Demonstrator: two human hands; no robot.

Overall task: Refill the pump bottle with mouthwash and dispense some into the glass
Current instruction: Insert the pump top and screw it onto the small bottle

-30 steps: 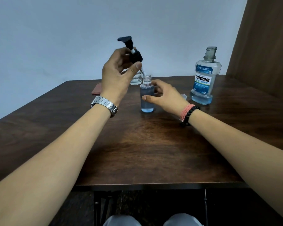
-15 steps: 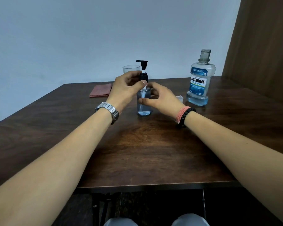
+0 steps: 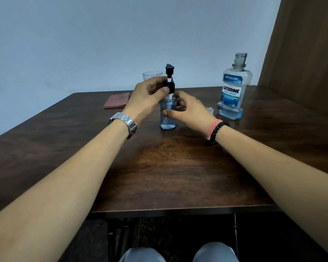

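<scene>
A small clear pump bottle (image 3: 168, 118) with blue mouthwash stands upright at the table's middle. Its black pump head (image 3: 169, 77) sits in the bottle's neck, slightly raised above it. My left hand (image 3: 147, 96) pinches the pump's black collar between thumb and fingers. My right hand (image 3: 186, 108) curls round the bottle's body from the right, thumb on its front. The uncapped Listerine bottle (image 3: 233, 91), partly full, stands to the right. An empty clear glass (image 3: 151, 75) shows behind my left hand, mostly hidden.
A folded pink cloth (image 3: 116, 100) lies at the back left of the dark wooden table (image 3: 169, 173). A small clear cap (image 3: 209, 110) lies by the Listerine bottle. A brown panel stands at the right. My knees show below the table's front edge.
My left hand has brought the pump head down from above and set its tube into the bottle. My right hand has closed round the bottle's body.
</scene>
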